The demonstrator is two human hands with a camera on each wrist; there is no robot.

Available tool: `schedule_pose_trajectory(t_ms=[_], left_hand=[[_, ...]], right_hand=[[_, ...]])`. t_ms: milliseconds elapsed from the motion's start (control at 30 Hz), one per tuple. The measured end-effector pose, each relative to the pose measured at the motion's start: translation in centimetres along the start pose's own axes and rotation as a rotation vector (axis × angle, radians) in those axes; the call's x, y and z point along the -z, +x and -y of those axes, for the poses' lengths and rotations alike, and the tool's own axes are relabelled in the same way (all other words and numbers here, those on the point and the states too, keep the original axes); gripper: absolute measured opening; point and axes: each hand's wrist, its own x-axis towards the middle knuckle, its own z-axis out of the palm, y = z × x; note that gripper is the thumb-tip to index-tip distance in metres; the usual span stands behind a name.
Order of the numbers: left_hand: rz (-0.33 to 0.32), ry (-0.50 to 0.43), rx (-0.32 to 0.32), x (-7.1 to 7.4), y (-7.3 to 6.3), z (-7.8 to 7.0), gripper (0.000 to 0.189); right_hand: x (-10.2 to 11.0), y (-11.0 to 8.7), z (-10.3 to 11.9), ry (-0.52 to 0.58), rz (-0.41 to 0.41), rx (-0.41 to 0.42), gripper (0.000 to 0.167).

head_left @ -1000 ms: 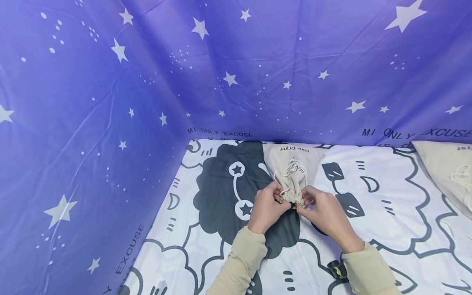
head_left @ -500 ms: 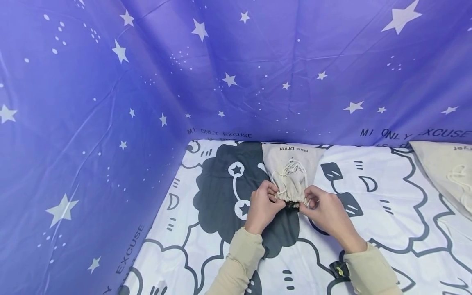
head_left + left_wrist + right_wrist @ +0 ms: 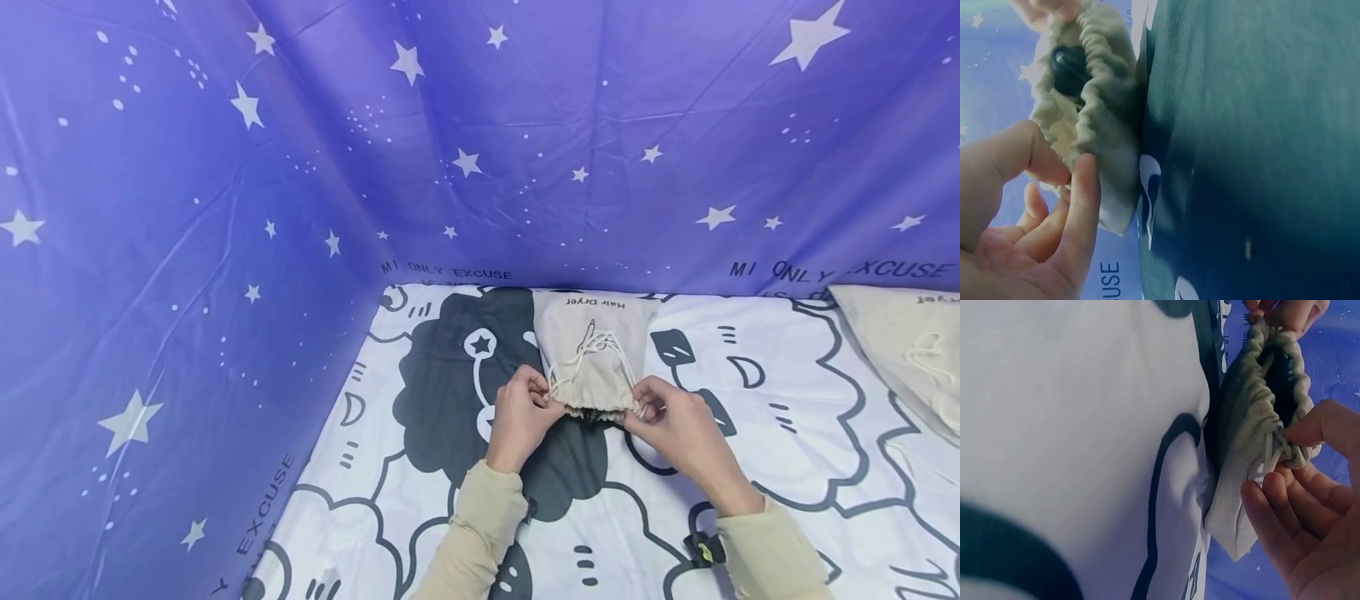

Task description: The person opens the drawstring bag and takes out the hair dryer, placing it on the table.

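A beige drawstring bag [image 3: 600, 367] printed "Hair Dryer" lies on the patterned cloth against the back wall, its gathered mouth facing the person. My left hand [image 3: 519, 417] pinches the left corner of the mouth between thumb and fingers. At the right corner my right hand [image 3: 678, 421] pinches the rim beside the cord. In the left wrist view the mouth gapes, and a black rounded object [image 3: 1071, 70] shows inside. White cords [image 3: 600, 342] lie looped over the bag's upper face.
A second beige drawstring bag [image 3: 907, 350] lies at the right edge. White cloth [image 3: 420, 500] with black cartoon sheep covers the surface. A purple-blue star-printed sheet [image 3: 525, 208] rises at the back and left. A small black item [image 3: 703, 550] sits by the right cuff.
Both hands have moved apart, the left to the left and the right to the right. The bag's bunched mouth has spread wider and flatter between them.
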Motion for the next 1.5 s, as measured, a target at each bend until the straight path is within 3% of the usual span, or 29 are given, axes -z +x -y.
schedule_pose_trajectory(t_ms=[167,433,633,800,1233,1500], left_hand=[[0.055,-0.012,-0.012,0.0,-0.1,0.0,0.020],[0.129,0.028,0.018,-0.3,-0.5,-0.6,0.030],[0.070,0.070,-0.001,-0.6,-0.2,-0.3,0.027],[0.004,0.101,0.001,-0.4,0.1,0.5,0.027],[0.031,0.052,-0.001,0.1,0.2,1.0,0.025],[0.003,0.107,0.004,0.5,-0.1,1.0,0.024]], right_hand=[[-0.1,0.1,-0.5,0.026,0.032,0.019,0.018],[-0.5,0.4,-0.2,0.022,0.171,0.012,0.022],[-0.4,0.8,-0.4,-0.028,0.173,0.081,0.021],[0.3,1.0,-0.9,-0.040,0.153,0.058,0.020],[1.5,0.7,-2.0,-0.032,0.166,0.012,0.020],[2.3,0.1,-2.1,-0.027,0.182,0.000,0.018]])
